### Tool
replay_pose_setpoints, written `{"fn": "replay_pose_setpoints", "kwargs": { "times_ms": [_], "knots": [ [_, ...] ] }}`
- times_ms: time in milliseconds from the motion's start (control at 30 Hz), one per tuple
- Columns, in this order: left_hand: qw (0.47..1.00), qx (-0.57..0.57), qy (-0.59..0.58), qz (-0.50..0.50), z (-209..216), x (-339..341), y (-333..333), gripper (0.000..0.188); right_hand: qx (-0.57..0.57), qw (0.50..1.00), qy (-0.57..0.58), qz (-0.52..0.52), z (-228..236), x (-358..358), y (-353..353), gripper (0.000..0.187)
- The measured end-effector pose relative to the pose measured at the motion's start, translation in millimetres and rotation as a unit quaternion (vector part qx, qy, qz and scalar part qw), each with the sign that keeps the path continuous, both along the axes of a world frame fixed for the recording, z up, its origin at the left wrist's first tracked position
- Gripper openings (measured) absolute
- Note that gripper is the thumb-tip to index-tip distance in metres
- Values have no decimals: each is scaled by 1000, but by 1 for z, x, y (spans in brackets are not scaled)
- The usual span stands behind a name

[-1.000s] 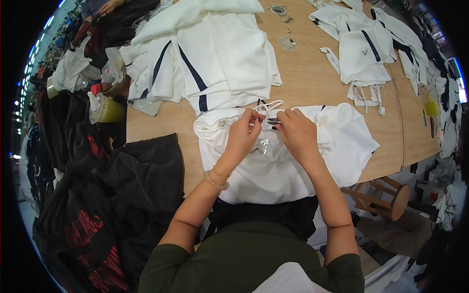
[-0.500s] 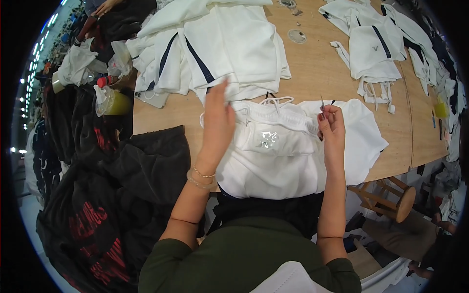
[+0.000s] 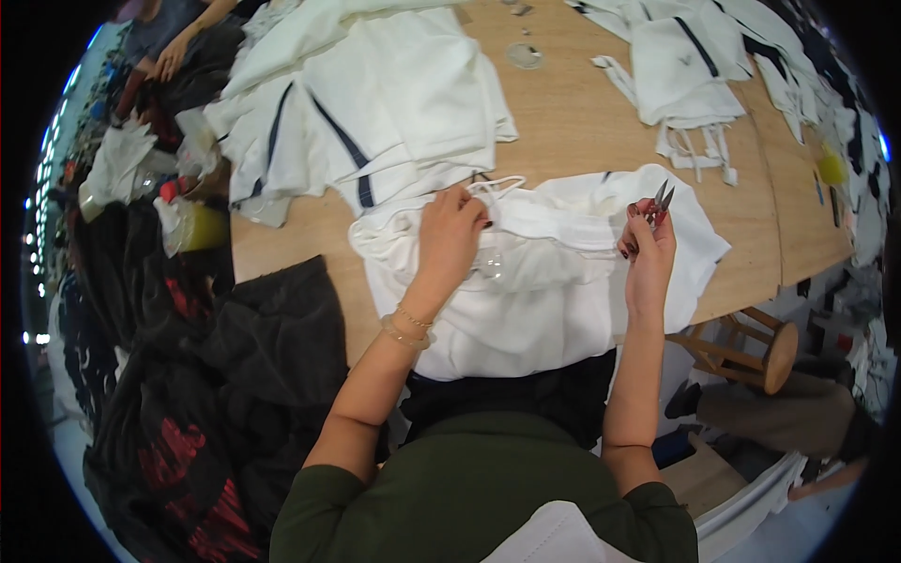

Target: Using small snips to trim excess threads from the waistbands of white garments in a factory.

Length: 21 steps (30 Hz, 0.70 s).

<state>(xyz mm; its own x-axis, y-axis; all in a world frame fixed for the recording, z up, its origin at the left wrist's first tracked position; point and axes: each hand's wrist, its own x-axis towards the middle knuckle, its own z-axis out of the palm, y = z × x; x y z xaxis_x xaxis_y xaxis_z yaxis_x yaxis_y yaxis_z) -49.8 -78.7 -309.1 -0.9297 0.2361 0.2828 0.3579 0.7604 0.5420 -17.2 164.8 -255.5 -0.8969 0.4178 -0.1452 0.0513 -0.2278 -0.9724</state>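
Observation:
White drawstring pants (image 3: 535, 328) lie bunched on the table in front of me, waistband on the far side. My left hand (image 3: 450, 235) is closed at that waistband, its curled fingers on the fabric beside the white drawstring (image 3: 505, 185); the fingertips are partly hidden. A small shiny clear plastic piece (image 3: 491, 266) rests on the cloth just below this hand. Above the right part of the pants, my right hand (image 3: 649, 246) grips small thread snips (image 3: 662, 201), their blades apart and pointing away from me.
A stack of white garments (image 3: 404, 103) with dark stripes covers the far left, and more white pieces (image 3: 685, 84) lie far right. Dark clothing (image 3: 272, 319) hangs at left near a cup of yellow drink (image 3: 202, 228). A wooden stool (image 3: 774, 357) stands right. Another person's hand (image 3: 171, 58) shows far left.
My left hand has come down from above the stack edge onto the waistband. The snips in my right hand have turned so both blades show. The whole view has shifted slightly.

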Motion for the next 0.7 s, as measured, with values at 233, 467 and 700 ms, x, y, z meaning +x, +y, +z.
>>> {"fn": "replay_pose_setpoints", "kwargs": {
  "times_ms": [233,467,700],
  "knots": [
    [949,265,-169,39,28,7,-22,7,-20,997,33,-59,-7,14,38,9],
    [895,356,86,254,67,-1,-83,8,31,998,-16,-54,-12,20,41,12],
    [916,291,52,270,39,17,-155,18,154,986,-57,-10,-2,25,38,18]
  ]
}}
